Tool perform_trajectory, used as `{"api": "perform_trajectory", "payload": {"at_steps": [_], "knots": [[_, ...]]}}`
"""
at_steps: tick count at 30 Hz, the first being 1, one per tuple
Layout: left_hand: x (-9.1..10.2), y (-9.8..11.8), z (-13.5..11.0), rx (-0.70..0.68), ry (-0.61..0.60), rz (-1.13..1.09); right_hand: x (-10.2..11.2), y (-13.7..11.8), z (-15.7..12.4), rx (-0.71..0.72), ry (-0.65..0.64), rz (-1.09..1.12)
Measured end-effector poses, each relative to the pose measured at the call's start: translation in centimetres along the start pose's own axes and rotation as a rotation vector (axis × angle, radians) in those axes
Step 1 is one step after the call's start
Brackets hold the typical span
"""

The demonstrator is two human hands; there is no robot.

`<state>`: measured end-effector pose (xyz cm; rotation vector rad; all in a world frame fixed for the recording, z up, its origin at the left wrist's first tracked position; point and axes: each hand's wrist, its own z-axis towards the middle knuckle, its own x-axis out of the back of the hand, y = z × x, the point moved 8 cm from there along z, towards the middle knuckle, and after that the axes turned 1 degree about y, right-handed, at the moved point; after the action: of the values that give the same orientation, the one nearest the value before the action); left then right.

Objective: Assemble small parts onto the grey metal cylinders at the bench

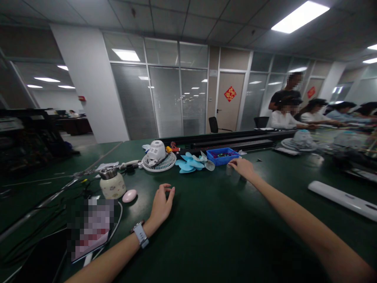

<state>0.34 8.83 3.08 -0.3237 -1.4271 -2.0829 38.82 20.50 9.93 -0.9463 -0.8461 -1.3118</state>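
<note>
My right hand [244, 168] reaches out over the green table, its fingers pinched at the top of a small grey metal cylinder [229, 170]. Partly hidden beneath that hand is a second small dark cylinder [243, 178]. Just beyond them lies a blue tray [223, 160] holding small colourful parts. Closer in, my left hand [161, 205] rests with bent fingers and the thumb apart, nothing in it. Past it sit light blue fan blades [190, 162] and a white fan head with its round grille [159, 167].
On the left are a cream bottle [112, 186], a pink rounded object [129, 195], cables and a tablet [91, 232]. A long white casing [343, 198] lies at right. Black rails [232, 143] line the back. Several people work at the far right.
</note>
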Motion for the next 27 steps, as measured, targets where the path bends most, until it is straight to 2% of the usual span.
{"api": "perform_trajectory", "payload": {"at_steps": [5,10,14,19,21,24,27], "knots": [[-0.1,0.4,-0.4,-0.016,-0.004,0.002,0.0,0.3,-0.1,0.007,0.047,-0.005],[-0.7,1.5,-0.9,-0.130,-0.108,0.108,-1.2,0.4,0.8,0.028,-0.012,-0.026],[-0.9,1.9,-1.2,-0.158,-0.145,0.140,-1.3,0.2,0.9,0.050,-0.066,-0.046],[-0.8,2.0,-1.2,-0.147,-0.137,0.126,0.5,1.5,-2.1,0.173,0.180,-0.007],[-0.7,1.9,-1.2,-0.139,-0.136,0.122,-0.3,3.2,-3.4,0.130,0.174,0.071],[-0.7,1.9,-1.3,-0.136,-0.130,0.115,-2.6,5.6,-4.5,0.008,0.094,0.194],[-0.6,1.8,-1.3,-0.132,-0.118,0.111,-3.5,7.3,-4.6,-0.084,0.153,0.251]]}}
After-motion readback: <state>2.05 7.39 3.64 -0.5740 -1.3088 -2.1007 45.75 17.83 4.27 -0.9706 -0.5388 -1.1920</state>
